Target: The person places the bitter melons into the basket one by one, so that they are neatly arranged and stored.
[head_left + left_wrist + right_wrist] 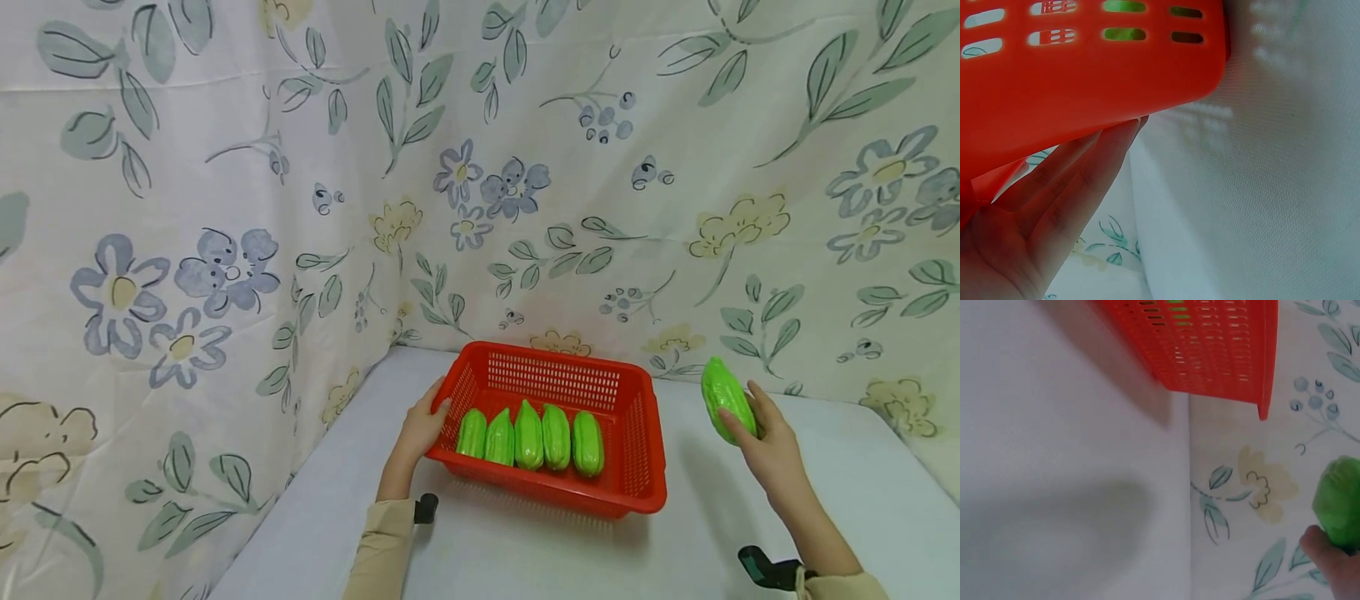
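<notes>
A red plastic basket [555,492] with slotted walls holds several glossy green bitter melons [528,437], lined up side by side along its near wall. At the basket's left end, my left hand [420,429] grips the rim, the thumb on top and the fingers below against the outer wall [1097,87]. To the right of the basket, my right hand [772,446] holds another bitter melon [723,400] above the table, thumb on one side and fingers behind. Only part of that melon [1340,500] and a bit of the hand show in the right wrist view.
A white-covered table [525,558] lies under the basket. Floral cloth [570,192] hangs behind the table and along its left side, close to the basket's back wall. Each wrist wears a black strap device [425,508] near the beige sleeves.
</notes>
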Available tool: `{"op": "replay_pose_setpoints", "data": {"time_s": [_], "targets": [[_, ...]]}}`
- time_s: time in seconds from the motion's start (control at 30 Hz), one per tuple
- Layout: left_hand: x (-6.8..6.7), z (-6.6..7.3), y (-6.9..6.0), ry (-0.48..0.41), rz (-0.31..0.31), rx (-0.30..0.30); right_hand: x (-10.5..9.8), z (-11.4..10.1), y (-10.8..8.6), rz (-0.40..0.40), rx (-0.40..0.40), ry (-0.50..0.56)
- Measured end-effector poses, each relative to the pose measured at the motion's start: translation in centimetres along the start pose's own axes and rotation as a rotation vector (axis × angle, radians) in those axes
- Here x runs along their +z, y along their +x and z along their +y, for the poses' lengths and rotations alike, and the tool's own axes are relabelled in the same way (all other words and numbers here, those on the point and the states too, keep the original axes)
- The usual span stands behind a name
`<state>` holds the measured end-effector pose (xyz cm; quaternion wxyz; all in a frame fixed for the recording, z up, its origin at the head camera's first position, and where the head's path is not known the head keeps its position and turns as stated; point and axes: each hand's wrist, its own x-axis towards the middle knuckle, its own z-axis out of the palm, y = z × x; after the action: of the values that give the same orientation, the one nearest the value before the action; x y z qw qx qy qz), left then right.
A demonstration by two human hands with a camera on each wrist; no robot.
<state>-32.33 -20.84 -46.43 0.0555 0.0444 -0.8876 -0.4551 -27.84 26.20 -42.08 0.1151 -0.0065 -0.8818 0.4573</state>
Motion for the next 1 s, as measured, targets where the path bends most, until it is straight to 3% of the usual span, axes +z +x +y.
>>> {"op": "replay_pose_setpoints", "data": {"time_s": [0.83, 1.0], "targets": [[-0.1, 0.4, -0.4, 0.0, -0.006, -0.004, 3.0, -4.1, 0.1, -0.087, -0.079, 0.012], [-0.1, 0.3, -0.3, 0.033, 0.016, 0.041, 3.5, -4.7, 0.3, -0.129, -0.093, 0.021]]}}
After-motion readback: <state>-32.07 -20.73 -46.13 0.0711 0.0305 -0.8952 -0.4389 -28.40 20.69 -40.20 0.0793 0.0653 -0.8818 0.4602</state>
